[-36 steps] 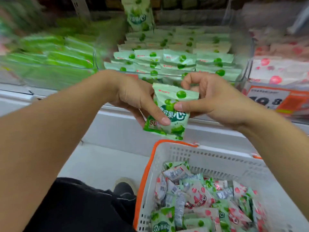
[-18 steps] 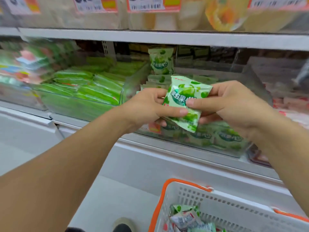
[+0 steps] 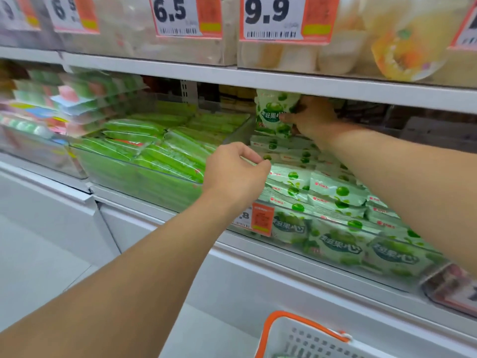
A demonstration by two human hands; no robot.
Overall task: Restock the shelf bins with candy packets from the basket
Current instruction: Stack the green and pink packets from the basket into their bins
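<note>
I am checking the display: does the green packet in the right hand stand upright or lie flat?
Upright: the right hand holds the green packet standing, print facing out.

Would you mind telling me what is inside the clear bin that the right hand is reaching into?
The clear bin holds stacked green-apple candy packets. The right hand holds one packet upright at the back. The right forearm covers the bin's right side.
</note>
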